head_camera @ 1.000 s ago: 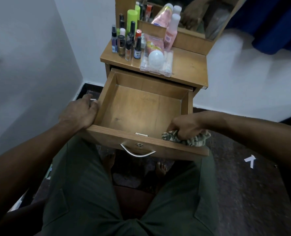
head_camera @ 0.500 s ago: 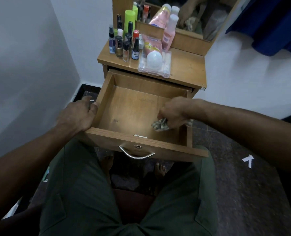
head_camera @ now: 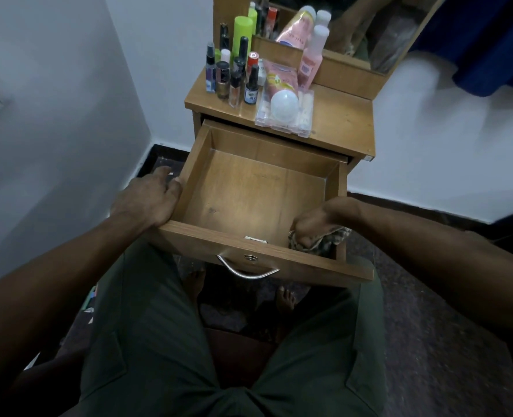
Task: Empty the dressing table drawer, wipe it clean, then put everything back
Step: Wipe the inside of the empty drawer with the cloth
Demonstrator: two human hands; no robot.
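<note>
Our right hand [head_camera: 315, 224], fisted on the cloth [head_camera: 318, 240], has dragged back from mid-floor to the drawer's [head_camera: 249, 188] near-right corner; wiping underway, refill pending. Left hand [head_camera: 147, 200] still clamps the left wall. Drawer empty, floor open leftward and back. Bottles [head_camera: 234, 76] wait on the counter [head_camera: 342, 121]

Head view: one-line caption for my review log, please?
Left hand steadies the emptied drawer while right hand wipes its front corner with a cloth.
</note>
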